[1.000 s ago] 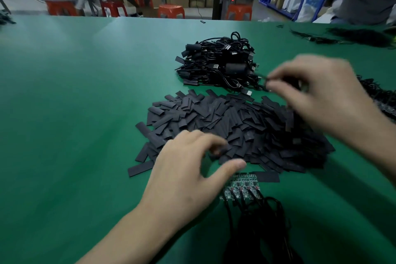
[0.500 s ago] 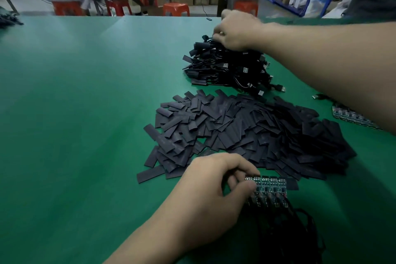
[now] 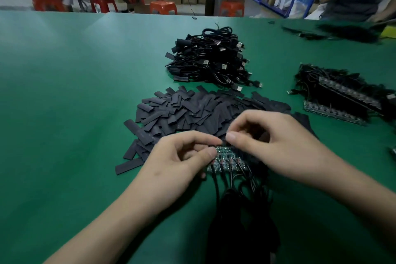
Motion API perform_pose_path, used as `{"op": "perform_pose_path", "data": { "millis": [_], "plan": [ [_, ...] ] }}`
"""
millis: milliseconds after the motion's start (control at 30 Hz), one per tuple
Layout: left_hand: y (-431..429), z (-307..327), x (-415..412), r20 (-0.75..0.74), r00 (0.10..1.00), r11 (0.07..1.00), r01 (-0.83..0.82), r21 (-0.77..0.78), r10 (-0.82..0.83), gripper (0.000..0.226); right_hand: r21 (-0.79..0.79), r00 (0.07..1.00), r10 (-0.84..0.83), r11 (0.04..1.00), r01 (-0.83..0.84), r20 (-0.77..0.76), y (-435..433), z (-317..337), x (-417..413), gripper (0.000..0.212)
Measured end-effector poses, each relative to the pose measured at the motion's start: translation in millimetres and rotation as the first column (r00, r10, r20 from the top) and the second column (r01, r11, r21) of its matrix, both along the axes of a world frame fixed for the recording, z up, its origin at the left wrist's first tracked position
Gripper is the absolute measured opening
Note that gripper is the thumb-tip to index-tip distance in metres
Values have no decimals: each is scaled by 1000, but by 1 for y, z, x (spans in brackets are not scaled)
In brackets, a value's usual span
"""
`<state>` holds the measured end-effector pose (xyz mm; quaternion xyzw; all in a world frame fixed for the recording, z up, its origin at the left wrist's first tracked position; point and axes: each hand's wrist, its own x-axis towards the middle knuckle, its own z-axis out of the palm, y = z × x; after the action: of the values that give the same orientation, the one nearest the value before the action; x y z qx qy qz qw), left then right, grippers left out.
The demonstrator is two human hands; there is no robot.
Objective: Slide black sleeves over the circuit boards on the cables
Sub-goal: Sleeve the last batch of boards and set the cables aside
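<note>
Black sleeve (image 3: pixel 224 142) offered to an end board.
The circuit boards (image 3: pixel 229 162), on their cables (image 3: pixel 233 210), were pinched by fingers (image 3: pixel 201 138) of the left hand (image 3: pixel 177 158). The presumed sleeve was nipped by those of the right hand (image 3: pixel 282 143) at their far edge. Mouth alignment was needed next. Spare sleeves (image 3: pixel 192 111) were heaped loose on the worktop (image 3: pixel 75 92), uncontained.

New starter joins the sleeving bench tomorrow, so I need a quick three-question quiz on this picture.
1. True or false: the pile of flat black sleeves lies between the row of green circuit boards and the heap of black USB cables.
2. Which hand's thumb presses the boards' left end?
3. The tabletop is: A green, B white, C grey.
Key: 1 true; 2 left hand; 3 A.
</note>
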<state>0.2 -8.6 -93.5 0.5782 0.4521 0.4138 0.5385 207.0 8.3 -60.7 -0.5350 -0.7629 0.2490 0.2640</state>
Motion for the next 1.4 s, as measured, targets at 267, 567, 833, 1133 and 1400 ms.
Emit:
{"op": "perform_pose_path", "data": {
  "millis": [267,567,833,1133,1400],
  "plan": [
    [-7,2,5,90,995,998,-39,40,35,33,-205,953,-94,978,34,-289,-21,-24,-5,14],
    [-1,2,2,220,975,995,10,-102,12,57,-298,873,-89,952,-66,-479,-25,-27,-6,3],
    [-3,3,4,292,956,984,39,-174,14,57,-341,769,-68,919,-200,-635,-22,-33,-5,14],
    [-4,5,5,290,957,980,68,-185,-12,50,-344,720,-62,904,-253,-692,-23,-34,-6,7],
    [-4,6,3,217,975,986,-6,-166,43,49,-336,815,-82,931,-143,-574,-25,-36,-3,10]
  ]
}}
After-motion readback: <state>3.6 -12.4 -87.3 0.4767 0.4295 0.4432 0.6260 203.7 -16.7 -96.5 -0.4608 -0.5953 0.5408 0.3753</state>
